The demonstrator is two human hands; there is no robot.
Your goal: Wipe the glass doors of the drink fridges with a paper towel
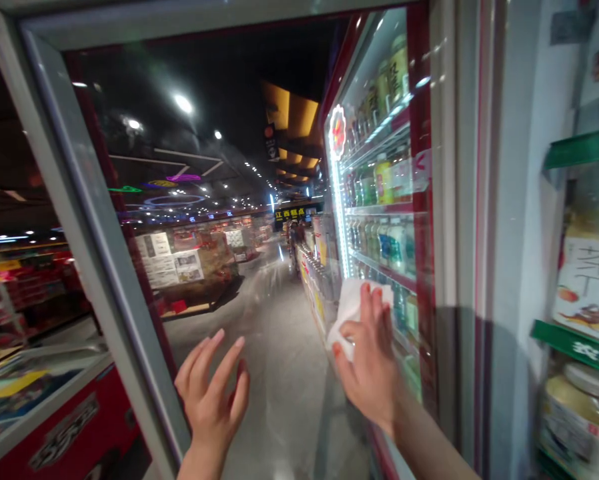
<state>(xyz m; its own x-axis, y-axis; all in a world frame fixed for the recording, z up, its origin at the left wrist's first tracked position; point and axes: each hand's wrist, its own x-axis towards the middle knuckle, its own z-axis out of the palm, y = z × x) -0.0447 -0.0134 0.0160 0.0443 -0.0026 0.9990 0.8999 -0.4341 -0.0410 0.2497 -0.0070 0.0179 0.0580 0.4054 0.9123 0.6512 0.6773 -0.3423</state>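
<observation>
- Right hand (372,360) flattened, fingers spread, pressing white cloth (349,320) against glass door (129,133);
- Left hand (212,400) open, empty, raised near door frame (92,227);
- Wiped and unwiped glass impossible to tell apart;
- Bottled drinks (379,243) on lit cooler shelves nearby

Bottled drinks (374,227) are standing in rows on lit shelves just beyond the right hand (369,360). Labelled jars (582,407) are crowding a green-edged shelf off to its right, while a red chest freezer (64,427) is sitting well to its left.

Dim store, harsh glare
LED strip (337,193) blazes left of the right fingertips (372,300), soft shadow (459,373) right of them, edges warped.
</observation>
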